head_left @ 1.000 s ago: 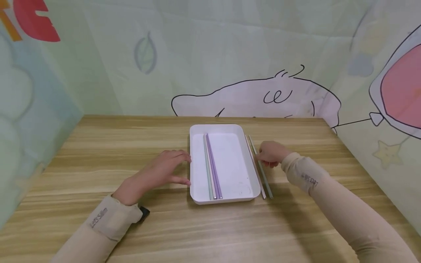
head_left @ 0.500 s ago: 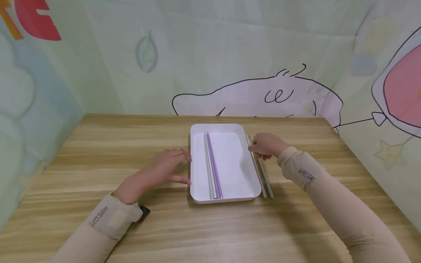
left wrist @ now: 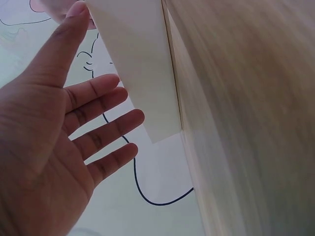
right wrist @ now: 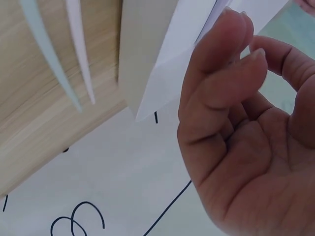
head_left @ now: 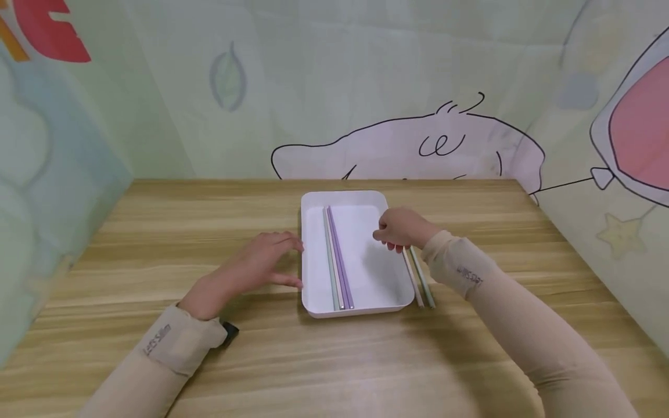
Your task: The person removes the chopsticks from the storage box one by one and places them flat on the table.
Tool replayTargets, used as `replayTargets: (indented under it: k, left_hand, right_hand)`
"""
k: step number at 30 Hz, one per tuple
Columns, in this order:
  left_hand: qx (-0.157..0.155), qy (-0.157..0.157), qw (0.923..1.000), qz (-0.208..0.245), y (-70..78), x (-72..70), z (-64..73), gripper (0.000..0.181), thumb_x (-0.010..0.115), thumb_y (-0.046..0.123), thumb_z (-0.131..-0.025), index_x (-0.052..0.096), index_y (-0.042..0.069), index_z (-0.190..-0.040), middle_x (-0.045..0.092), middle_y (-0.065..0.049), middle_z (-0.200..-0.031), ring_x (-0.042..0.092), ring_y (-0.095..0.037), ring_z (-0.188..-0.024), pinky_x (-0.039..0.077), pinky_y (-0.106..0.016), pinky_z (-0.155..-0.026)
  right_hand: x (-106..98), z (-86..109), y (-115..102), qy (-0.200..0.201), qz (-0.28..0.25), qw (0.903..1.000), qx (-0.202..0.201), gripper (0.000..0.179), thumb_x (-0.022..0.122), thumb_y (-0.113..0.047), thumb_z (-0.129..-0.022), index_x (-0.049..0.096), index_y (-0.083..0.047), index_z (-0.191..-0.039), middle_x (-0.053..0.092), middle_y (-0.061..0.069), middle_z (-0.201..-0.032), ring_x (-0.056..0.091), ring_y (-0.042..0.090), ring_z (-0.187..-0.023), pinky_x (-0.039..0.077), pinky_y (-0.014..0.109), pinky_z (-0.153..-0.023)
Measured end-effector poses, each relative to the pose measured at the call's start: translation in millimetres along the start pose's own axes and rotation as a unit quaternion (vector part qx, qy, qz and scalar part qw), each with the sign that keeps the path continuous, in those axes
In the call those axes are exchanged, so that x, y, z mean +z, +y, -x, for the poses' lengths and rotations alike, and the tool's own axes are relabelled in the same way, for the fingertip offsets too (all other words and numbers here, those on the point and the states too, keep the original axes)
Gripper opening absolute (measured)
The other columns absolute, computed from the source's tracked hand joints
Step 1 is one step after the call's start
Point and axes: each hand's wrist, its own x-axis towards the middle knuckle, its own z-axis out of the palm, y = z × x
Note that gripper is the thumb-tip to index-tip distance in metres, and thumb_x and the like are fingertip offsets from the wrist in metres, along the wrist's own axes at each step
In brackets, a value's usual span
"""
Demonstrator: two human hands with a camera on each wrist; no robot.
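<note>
A white tray (head_left: 306, 299) holds several chopsticks lying lengthwise in its left half: a green chopstick (head_left: 331, 264), a pale pink one beside it, and purple chopsticks (head_left: 340, 258). My left hand (head_left: 251, 264) is at the tray's left side, thumb and fingers spread at the wall; in the left wrist view nothing is in its palm. My right hand (head_left: 405, 227) hovers over the tray's right rim, fingers loosely curled, holding nothing visible in the right wrist view. Below it, outside the tray, lie a pink chopstick (head_left: 413, 281) and another green chopstick (head_left: 423, 280), their far ends hidden by the hand.
The tray stands on a wood-grain table (head_left: 209, 371). Printed cloth walls (head_left: 183, 104) rise behind the table and along both sides. A small black object (head_left: 229, 334) shows at the left sleeve's cuff.
My right hand has moved left, from beside the outer chopsticks to over the tray's right rim. The left hand stays put, and the chopsticks lie as before.
</note>
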Motion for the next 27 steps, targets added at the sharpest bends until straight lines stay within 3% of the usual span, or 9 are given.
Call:
replayTargets:
  k: [9,19,27]
  left_hand:
    - [-0.003,-0.006,1.0,-0.001,2.1,1.4,1.0,0.064,0.081,0.045,-0.069,0.062,0.002,-0.112,0.065,-0.012,-0.12,0.06,-0.03,-0.114,0.047,-0.048,-0.101]
    - [-0.004,-0.007,1.0,-0.001,4.6,5.7,1.1,0.063,0.081,0.044,-0.069,0.063,0.002,-0.112,0.065,-0.013,-0.121,0.06,-0.031,-0.114,0.048,-0.047,-0.101]
    - [0.003,0.005,0.9999,-0.012,3.5,1.5,-0.6,0.062,0.081,0.043,-0.07,0.062,0.002,-0.112,0.065,-0.013,-0.12,0.059,-0.03,-0.115,0.047,-0.049,-0.1]
  right_hand:
    - [14,-3.3,-10,-0.012,-0.022,0.9994,-0.025,0.028,0.05,-0.021,-0.095,0.065,-0.001,-0.082,0.057,-0.001,-0.062,0.053,0.009,-0.052,0.044,0.019,-0.046]
    - [20,-6.4,-16,-0.032,-0.022,0.9992,-0.013,0.028,0.052,-0.023,-0.096,0.066,-0.002,-0.085,0.059,0.0,-0.064,0.054,0.01,-0.053,0.044,0.019,-0.047]
    - [22,-10.5,-24,-0.024,-0.017,0.9995,-0.014,0.027,0.053,-0.025,-0.096,0.066,-0.004,-0.085,0.06,0.0,-0.066,0.055,0.01,-0.054,0.044,0.019,-0.048]
